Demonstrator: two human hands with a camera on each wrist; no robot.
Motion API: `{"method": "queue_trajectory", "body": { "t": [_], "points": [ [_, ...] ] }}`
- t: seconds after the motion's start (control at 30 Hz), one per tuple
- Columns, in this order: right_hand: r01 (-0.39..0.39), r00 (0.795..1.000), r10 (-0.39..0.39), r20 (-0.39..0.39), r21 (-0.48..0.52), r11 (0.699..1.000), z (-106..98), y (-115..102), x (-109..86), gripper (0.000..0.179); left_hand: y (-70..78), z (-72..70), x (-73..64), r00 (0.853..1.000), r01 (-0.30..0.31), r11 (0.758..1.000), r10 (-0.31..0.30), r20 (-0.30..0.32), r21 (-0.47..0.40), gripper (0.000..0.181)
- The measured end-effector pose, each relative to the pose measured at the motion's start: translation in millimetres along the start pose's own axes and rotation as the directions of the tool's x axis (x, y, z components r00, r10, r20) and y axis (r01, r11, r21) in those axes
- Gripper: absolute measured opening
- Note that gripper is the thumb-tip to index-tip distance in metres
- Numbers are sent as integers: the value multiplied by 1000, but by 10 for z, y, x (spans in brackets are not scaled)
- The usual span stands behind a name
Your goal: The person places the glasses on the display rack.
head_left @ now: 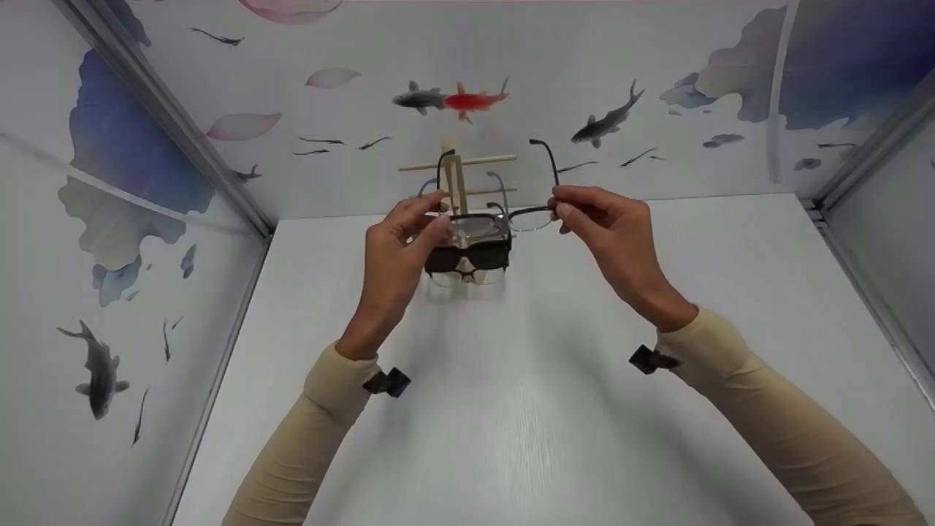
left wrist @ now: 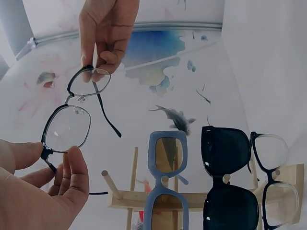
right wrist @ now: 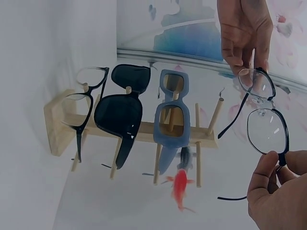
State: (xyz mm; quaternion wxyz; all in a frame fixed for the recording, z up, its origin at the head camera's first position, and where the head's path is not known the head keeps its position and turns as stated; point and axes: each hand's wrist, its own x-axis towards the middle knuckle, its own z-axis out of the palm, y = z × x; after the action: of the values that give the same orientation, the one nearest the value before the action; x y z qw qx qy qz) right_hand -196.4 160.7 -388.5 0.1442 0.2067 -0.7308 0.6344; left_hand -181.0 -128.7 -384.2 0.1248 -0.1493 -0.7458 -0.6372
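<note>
My left hand point(head_left: 398, 252) and right hand point(head_left: 617, 230) hold a pair of black half-rim eyeglasses point(head_left: 532, 210) between them, each pinching one hinge corner with thumb and fingers. Both temples are unfolded and point away from me. In the left wrist view the clear lenses of the eyeglasses point(left wrist: 45, 129) show thin metal lower rims. A wooden glasses stand point(head_left: 454, 183) rises just behind them. On it hang black sunglasses point(right wrist: 117, 112), blue-grey framed glasses point(right wrist: 158, 127) above those, and dark-topped clear glasses point(right wrist: 87, 117) lowest. The top pegs point(right wrist: 216, 115) of the stand bear no glasses.
The stand is on a white table point(head_left: 497, 409) near the back wall point(head_left: 365, 44), which is printed with fish and petals. Side walls point(head_left: 44, 256) enclose the table left and right. Small black cameras point(head_left: 394, 382) sit on both sleeve cuffs.
</note>
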Motion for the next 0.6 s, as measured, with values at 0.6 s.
{"method": "queue_trajectory", "body": {
  "t": [0.6],
  "points": [
    [-37, 998, 36, 53, 15, 999, 231, 49, 168, 28, -66, -234, 50, 1000, 16, 1000, -15, -25, 11, 38]
  ]
}}
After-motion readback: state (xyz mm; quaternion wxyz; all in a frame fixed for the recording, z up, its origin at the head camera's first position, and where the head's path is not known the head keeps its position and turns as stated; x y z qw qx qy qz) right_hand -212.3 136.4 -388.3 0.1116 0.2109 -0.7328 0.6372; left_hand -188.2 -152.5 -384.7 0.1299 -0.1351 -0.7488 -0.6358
